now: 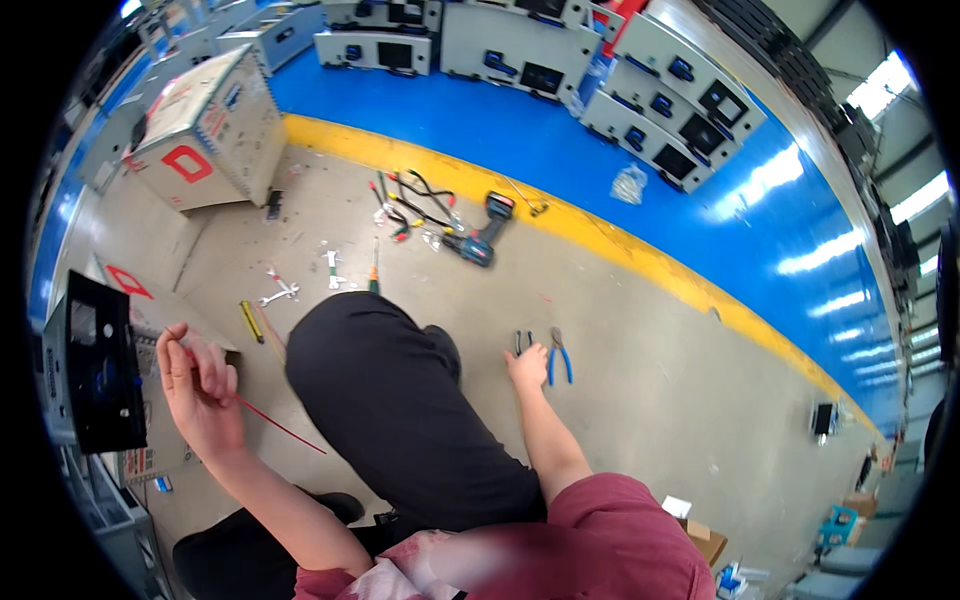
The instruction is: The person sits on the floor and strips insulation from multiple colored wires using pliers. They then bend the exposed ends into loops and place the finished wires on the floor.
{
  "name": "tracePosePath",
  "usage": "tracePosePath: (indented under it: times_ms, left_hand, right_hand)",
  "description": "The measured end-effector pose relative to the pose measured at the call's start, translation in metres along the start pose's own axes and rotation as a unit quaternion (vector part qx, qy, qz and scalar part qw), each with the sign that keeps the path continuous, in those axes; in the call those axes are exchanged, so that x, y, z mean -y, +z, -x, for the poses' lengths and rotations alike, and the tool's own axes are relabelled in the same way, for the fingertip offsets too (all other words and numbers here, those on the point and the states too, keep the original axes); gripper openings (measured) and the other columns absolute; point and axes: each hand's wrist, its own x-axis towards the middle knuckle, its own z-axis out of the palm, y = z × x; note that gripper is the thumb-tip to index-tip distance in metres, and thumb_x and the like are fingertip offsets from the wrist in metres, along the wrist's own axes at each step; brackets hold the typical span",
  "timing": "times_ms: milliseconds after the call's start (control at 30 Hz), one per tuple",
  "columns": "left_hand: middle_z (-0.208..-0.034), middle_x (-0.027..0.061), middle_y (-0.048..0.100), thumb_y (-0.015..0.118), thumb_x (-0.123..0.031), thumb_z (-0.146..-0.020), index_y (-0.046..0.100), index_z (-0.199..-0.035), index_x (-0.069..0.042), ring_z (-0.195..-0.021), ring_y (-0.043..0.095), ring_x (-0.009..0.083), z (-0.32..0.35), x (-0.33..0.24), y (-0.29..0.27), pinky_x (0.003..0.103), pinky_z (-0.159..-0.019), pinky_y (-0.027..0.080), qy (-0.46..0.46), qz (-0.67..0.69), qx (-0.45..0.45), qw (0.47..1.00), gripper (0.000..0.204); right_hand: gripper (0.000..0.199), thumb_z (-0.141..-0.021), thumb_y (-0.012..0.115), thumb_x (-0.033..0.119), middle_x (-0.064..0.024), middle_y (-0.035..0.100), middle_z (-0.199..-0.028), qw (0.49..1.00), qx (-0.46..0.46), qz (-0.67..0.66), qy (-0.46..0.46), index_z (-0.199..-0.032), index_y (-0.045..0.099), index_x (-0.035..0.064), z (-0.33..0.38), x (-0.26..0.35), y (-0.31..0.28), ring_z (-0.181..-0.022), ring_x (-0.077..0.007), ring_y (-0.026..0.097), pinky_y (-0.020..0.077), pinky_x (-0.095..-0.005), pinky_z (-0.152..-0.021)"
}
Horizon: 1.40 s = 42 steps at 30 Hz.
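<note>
My left hand (205, 390), raised at the left beside a black-fronted metal box (105, 360), has its fingers closed on a thin red wire (280, 425). The wire's free end slants down toward my knee. On the floor right of my bent leg, my right hand (528, 368) closes over a pliers-like tool; two dark prongs (518, 341) stick out past the fingers, and the rest is hidden under the hand. Just right of it lies a pair of blue-handled pliers (562, 368), apart from my fingers.
A cordless drill (480, 235) and several cable pieces (420, 200) lie ahead. Wrenches (280, 288), a screwdriver (374, 275) and a yellow cutter knife (250, 320) lie left of my knee. A yellow line (640, 255) borders blue flooring with grey metal panels (670, 110). A crate (215, 135) stands far left.
</note>
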Motion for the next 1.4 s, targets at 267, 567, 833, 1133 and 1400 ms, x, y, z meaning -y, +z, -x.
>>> tracePosePath:
  times_ms: [267, 567, 833, 1133, 1400]
  left_hand:
    - [-0.073, -0.0056, 0.038, 0.058, -0.032, -0.11, 0.061, -0.116, -0.003, -0.062, 0.037, 0.0043, 0.003, -0.01, 0.025, 0.022, -0.052, 0.029, -0.056, -0.043, -0.048, 0.996, 0.03]
    - [-0.08, -0.0083, 0.063, 0.072, -0.015, -0.1, 0.072, -0.105, 0.0, -0.07, 0.045, -0.0011, 0.032, -0.039, 0.035, 0.019, -0.065, 0.033, -0.102, -0.196, -0.035, 0.975, 0.016]
    - [-0.096, 0.0004, 0.072, 0.079, -0.02, -0.097, 0.067, -0.138, 0.003, -0.083, 0.062, 0.0059, 0.064, -0.066, 0.074, 0.023, -0.076, 0.048, 0.03, 0.091, 0.002, 0.995, 0.048]
    - [-0.091, 0.0047, 0.074, 0.081, -0.011, -0.094, 0.076, -0.116, 0.005, -0.08, 0.066, 0.0089, 0.073, -0.1, 0.029, 0.024, -0.072, 0.05, 0.039, 0.019, -0.054, 0.998, 0.028]
    - [-0.078, 0.0117, 0.069, 0.081, -0.019, -0.091, 0.068, -0.124, -0.001, -0.071, 0.065, 0.0226, 0.065, -0.073, 0.045, 0.032, -0.065, 0.05, 0.104, -0.241, -0.052, 0.964, 0.04]
  right_hand:
    - [0.066, -0.071, 0.084, 0.04, -0.0198, 0.076, -0.108, 0.976, 0.013, -0.205, -0.071, -0.121, 0.065, 0.0005, -0.064, 0.022, -0.044, -0.103, -0.0354, 0.074, 0.058, -0.045, -0.091]
    - [0.068, -0.081, 0.084, 0.003, -0.0191, 0.066, -0.13, 0.653, -0.089, -0.489, -0.572, -0.135, 0.043, 0.0061, 0.125, 0.203, -0.251, -0.096, -0.0183, 0.069, 0.0583, -0.0362, -0.09]
    - [0.072, -0.082, 0.086, 0.007, -0.0255, 0.061, -0.141, 0.395, 0.406, -0.621, -0.542, -0.138, 0.041, 0.0083, 0.319, 0.267, -0.33, -0.107, -0.0293, 0.071, 0.0573, -0.0429, -0.096]
    - [0.067, -0.088, 0.079, 0.006, -0.0086, 0.061, -0.13, 0.563, 0.544, -0.347, -0.517, -0.145, 0.044, 0.0056, 0.348, 0.279, -0.337, -0.117, -0.0203, 0.062, 0.0513, -0.0344, -0.096]
    - [0.033, -0.106, 0.055, 0.022, -0.0058, 0.067, -0.101, 0.687, 0.533, -0.341, -0.356, -0.134, 0.057, 0.0061, 0.328, 0.27, -0.296, -0.089, -0.0152, 0.064, 0.0498, -0.0291, -0.068]
